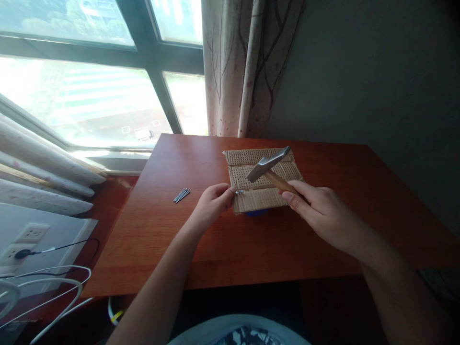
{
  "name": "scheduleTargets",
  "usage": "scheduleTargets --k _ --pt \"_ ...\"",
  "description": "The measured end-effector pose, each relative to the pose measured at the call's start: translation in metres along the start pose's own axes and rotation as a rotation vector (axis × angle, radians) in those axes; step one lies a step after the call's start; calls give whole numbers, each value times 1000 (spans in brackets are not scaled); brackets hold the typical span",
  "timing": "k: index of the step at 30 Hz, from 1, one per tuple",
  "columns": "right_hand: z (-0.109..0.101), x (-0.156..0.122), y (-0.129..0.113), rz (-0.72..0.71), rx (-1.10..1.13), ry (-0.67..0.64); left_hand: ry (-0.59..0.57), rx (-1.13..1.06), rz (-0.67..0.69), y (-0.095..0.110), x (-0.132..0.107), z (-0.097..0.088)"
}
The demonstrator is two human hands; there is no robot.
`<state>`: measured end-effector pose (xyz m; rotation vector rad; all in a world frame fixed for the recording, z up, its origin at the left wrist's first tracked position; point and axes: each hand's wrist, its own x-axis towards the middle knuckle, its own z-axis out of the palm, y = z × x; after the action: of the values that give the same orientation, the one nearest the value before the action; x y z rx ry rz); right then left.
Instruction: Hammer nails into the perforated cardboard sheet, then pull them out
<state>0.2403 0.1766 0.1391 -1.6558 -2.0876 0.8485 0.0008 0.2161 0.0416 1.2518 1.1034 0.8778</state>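
Note:
My right hand (316, 203) is wrapped round the wooden handle of a hammer (269, 165), whose metal head hangs over a piece of cardboard (260, 201). Rows of small holes cover the far and middle parts of the cardboard; its near strip is plain. At the left edge of the cardboard, my left hand (214, 200) is closed, thumb and forefinger pinching that edge. Beside these fingertips a few small shiny nails (240, 192) show on the cardboard. Something blue (257, 212) peeks out beneath its near edge, mostly hidden.
A small bundle of nails (181, 195) lies on the reddish-brown wooden table (158, 239), left of my left hand. Behind the table are a window and a patterned curtain (230, 67). White cables (68, 282) and a wall socket (32, 233) are at the lower left.

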Motion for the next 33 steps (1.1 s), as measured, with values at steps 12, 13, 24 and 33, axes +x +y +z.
scheduleTargets --k 12,13,24,33 --pt "4 -18 75 217 398 240 317 734 130 -5 -8 -52" --pt "5 -21 78 238 440 248 353 869 123 -5 -11 -59" --pt "2 -36 86 35 769 730 400 1459 -44 -13 -34 -80" --pt "-1 -15 73 -274 883 937 394 1532 -75 -13 -32 -79"
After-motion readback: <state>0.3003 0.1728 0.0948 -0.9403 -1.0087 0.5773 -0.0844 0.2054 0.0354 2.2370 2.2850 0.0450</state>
